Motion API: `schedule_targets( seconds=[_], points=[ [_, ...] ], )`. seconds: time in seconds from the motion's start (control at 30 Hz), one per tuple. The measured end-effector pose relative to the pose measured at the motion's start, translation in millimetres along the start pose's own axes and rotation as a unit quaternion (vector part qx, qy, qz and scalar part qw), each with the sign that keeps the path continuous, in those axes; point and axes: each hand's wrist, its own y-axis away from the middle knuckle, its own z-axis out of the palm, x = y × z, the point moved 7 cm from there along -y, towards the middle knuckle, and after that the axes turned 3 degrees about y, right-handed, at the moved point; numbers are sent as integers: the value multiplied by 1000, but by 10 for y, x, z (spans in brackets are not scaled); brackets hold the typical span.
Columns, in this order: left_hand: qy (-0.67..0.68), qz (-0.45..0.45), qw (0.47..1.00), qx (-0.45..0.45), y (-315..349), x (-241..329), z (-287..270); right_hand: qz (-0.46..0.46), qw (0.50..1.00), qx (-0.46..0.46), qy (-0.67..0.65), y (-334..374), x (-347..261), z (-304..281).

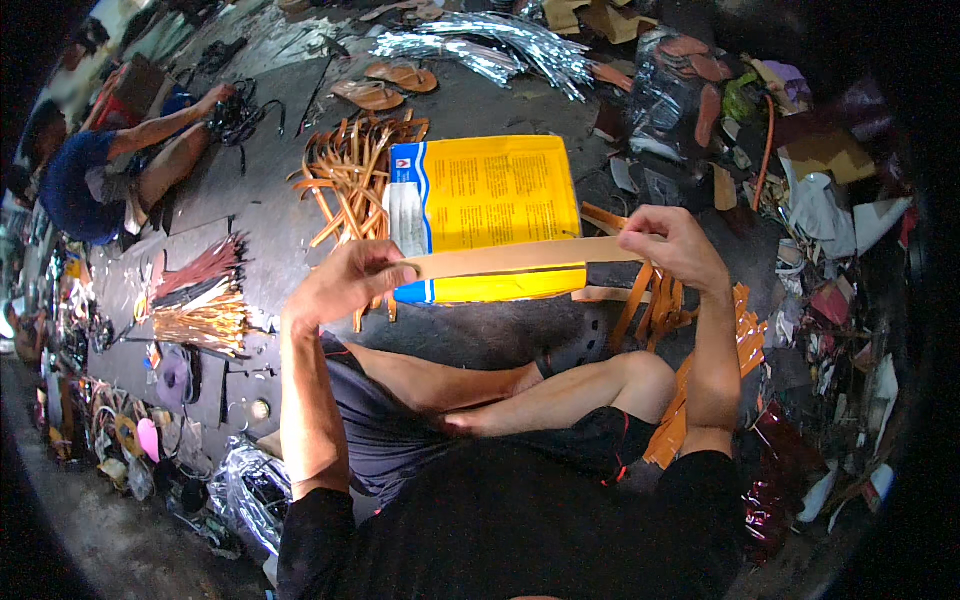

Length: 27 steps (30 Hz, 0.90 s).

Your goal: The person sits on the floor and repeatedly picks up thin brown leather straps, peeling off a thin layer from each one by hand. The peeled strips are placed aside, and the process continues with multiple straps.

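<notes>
A tan strip (520,257), apparently leather, is stretched between my two hands. My left hand (350,283) pinches its left end between thumb and fingers. At the other end, my right hand (675,247) grips the strip with thumb and fingertips. Beneath the strip lies a yellow rectangular can (500,190) with blue and white edging, on the floor before my crossed legs. A tangled heap of brown straps (350,170) lies against the can's left side. More brown straps (655,305) lie below my right hand.
Orange-brown strips (695,390) lie beside my right knee. Sandals (385,87) and silvery strips (490,48) sit at the far side. Bundled reddish and golden straps (200,300) lie to the left, near another person (85,180) seated on the floor. Scraps (830,230) crowd the right.
</notes>
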Motion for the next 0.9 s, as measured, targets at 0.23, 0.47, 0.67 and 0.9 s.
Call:
schedule_targets(
  seconds=[0.23, 0.47, 0.67, 0.9],
  points=[
    [130, 76, 971, 184, -172, -220, -186, 95, 995, 14, 12, -78, 771, 12],
    [254, 104, 910, 311, -232, -424, -162, -183, 965, 167, 84, -732, -613, 646],
    [223, 137, 902, 342, -202, -380, -179, -387, 918, 82, 40, -1232, -1361, 1735],
    [227, 95, 880, 407, -256, -576, -178, -307, 951, 26, -23, -1384, -1158, 1862]
  ],
)
